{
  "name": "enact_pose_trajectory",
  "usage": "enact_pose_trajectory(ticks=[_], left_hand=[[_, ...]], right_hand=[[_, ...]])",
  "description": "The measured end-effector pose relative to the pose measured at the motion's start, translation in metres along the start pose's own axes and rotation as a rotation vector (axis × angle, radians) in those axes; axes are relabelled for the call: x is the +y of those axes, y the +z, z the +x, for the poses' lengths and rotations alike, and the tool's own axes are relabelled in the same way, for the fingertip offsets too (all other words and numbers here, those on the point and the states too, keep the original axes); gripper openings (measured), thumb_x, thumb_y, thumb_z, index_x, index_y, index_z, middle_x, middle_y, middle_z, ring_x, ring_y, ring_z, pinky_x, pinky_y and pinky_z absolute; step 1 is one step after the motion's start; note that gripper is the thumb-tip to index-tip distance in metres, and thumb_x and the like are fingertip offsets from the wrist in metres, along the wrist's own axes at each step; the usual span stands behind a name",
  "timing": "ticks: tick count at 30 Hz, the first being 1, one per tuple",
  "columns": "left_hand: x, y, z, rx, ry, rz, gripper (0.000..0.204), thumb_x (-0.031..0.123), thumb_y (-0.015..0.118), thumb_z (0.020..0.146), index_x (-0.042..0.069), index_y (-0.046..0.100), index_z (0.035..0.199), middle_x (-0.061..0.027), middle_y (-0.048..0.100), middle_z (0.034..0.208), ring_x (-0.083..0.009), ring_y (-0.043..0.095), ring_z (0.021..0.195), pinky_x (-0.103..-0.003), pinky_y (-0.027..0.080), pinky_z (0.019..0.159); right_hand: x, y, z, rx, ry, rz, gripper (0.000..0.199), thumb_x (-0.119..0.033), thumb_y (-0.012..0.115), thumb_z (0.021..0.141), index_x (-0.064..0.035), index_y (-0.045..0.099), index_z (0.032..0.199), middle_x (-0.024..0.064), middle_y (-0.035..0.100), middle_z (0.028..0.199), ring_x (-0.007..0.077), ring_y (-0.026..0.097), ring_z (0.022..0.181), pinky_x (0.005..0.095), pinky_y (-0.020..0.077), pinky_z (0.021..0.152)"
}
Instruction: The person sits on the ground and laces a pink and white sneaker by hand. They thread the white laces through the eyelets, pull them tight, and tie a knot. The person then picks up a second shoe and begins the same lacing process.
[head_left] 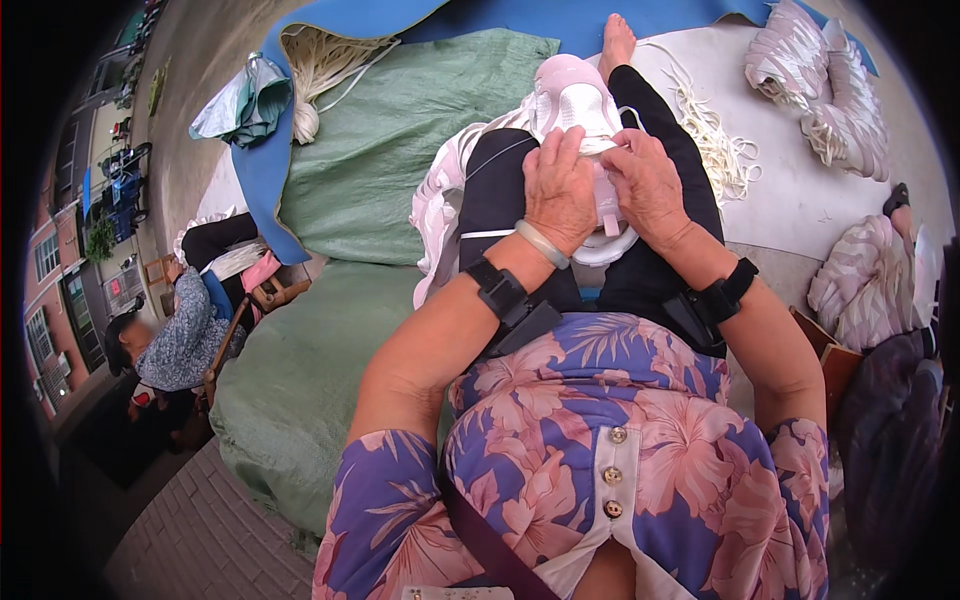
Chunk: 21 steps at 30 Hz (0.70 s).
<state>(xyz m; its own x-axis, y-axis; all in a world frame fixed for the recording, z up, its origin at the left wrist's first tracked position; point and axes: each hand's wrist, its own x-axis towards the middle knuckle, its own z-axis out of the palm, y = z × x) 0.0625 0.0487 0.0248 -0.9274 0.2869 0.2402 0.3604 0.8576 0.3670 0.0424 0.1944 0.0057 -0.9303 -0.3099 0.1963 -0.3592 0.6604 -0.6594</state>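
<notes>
A pale pink and white shoe (570, 72) is resting on the lap of the seated person, its rounded end pointing away from the body. The left hand (557, 190) is bearing on the shoe's white middle part, its fingers bent over the near edge there. The right hand (645, 188) is closing in from the other side, thumb and fingers bunched together just beside the left fingertips; whether they are pinching a lace, I cannot tell from here. A pale bangle (541, 243) is circling the left wrist, and black straps are hugging both forearms.

Along the left thigh, a row of pink and white shoe pieces (438, 205) is hanging close. A bare foot (618, 40) is sticking out beyond the shoe, and a loose heap of cream laces (715, 135) is lying beside the right leg on a white sheet (770, 205). Farther right, more shoe pieces (848, 120) are sitting in curved stacks. To the left, a green cloth (390, 150) is spreading out, with a bundle of laces (325, 65) lying at its far corner. Beyond it, another person (190, 330) is sitting on a chair.
</notes>
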Motion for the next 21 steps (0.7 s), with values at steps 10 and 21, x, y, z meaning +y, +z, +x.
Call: enact_pose_trajectory(ticks=[10,21], left_hand=[[-0.001,0.007,0.001,0.022,0.012,-0.022,0.011,0.008,0.055,0.071,0.000,0.056,0.078,-0.0176,0.049,0.121,-0.0369,0.043,0.113,-0.047,0.032,0.090],[-0.009,-0.010,0.002,-0.017,-0.034,-0.070,0.014,0.007,0.059,0.068,0.002,0.056,0.081,-0.0175,0.052,0.116,-0.0312,0.051,0.105,-0.041,0.039,0.085]], right_hand=[[0.004,0.003,0.005,-0.046,-0.007,0.012,0.008,-0.007,0.060,0.072,-0.0103,0.060,0.079,0.0039,0.052,0.093,0.0247,0.051,0.090,0.0374,0.0405,0.068],[0.003,0.002,-0.002,0.062,-0.079,-0.081,0.016,-0.004,0.056,0.071,-0.0112,0.063,0.083,0.0059,0.053,0.090,0.0248,0.052,0.085,0.0374,0.0414,0.067]])
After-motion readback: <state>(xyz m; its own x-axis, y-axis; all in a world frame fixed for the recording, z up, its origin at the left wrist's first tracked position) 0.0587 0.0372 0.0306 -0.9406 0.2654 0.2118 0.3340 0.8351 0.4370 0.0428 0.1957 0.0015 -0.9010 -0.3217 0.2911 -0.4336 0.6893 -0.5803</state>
